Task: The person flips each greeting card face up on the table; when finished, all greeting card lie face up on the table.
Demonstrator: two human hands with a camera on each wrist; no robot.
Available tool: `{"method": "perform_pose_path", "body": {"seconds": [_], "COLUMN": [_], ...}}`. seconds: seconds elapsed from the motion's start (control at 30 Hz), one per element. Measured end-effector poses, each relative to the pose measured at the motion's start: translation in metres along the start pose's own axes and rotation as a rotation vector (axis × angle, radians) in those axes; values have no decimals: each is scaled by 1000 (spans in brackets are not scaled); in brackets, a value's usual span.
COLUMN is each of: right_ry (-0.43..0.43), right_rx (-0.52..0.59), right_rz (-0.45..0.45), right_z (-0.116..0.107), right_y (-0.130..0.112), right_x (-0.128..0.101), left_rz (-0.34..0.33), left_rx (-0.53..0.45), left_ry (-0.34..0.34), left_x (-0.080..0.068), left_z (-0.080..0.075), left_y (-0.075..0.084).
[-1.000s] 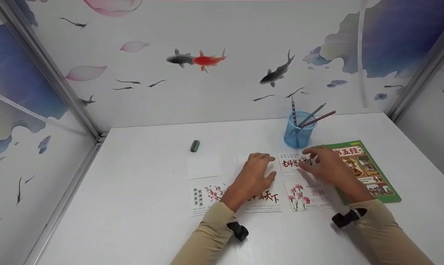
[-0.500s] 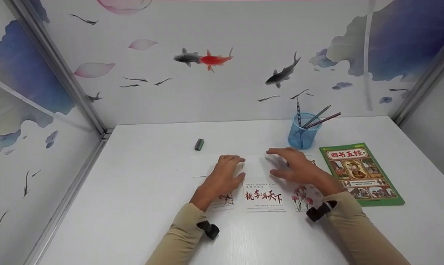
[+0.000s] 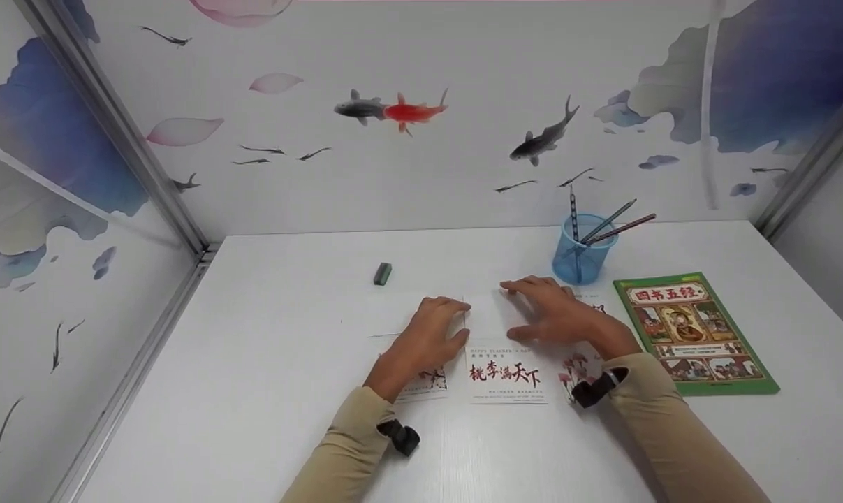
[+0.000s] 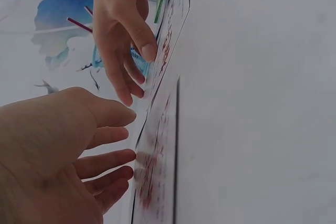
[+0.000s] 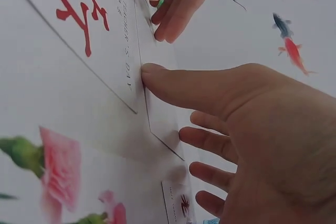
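Observation:
Between my two hands lies a blank white card [image 3: 488, 320], faint against the white table. My left hand [image 3: 421, 342] is at its left edge with relaxed fingers, over a card with dark print [image 3: 428, 383]. My right hand [image 3: 555, 314] spans its right side, fingers spread; in the right wrist view the thumb [image 5: 178, 85] touches the card's near edge. Directly below sits a card with red characters [image 3: 506, 376]. A card with pink carnations [image 3: 573, 367] is partly covered by the right wrist, and another lettered card [image 3: 594, 302] shows behind the right hand.
A blue pencil cup [image 3: 580, 255] with several pencils stands behind the right hand. To the right lies a green-bordered book [image 3: 697, 335]. A small dark green eraser-like block [image 3: 383, 274] lies farther back on the white table [image 3: 253, 349], near the printed wall panel [image 3: 288, 188].
Both hands have shifted left. The right hand has left the lettered card near the cup and come to the blank card's right side; the left has uncovered the red-character card.

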State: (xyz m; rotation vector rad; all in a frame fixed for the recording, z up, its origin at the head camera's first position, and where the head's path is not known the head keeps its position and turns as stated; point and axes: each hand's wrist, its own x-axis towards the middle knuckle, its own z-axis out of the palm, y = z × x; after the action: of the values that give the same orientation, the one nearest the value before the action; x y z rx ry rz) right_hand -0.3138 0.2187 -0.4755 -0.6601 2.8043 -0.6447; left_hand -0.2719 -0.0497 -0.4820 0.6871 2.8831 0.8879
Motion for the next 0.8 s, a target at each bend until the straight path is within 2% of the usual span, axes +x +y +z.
{"method": "perform_pose_path", "body": {"seconds": [0.17,0.43,0.8], "right_ry": [25,22,48], "right_rx": [42,50,47], "right_rz": [-1,24,40], "right_z": [-1,-2,-2], "right_y": [8,11,11], "right_x": [-1,-3,0], "left_rz": [4,-31,-13], "left_rx": [16,21,1], "left_ry": [9,1,-16], "left_x": [0,-1,1], "left_z": [1,2,3], "left_y": [0,3,3]}}
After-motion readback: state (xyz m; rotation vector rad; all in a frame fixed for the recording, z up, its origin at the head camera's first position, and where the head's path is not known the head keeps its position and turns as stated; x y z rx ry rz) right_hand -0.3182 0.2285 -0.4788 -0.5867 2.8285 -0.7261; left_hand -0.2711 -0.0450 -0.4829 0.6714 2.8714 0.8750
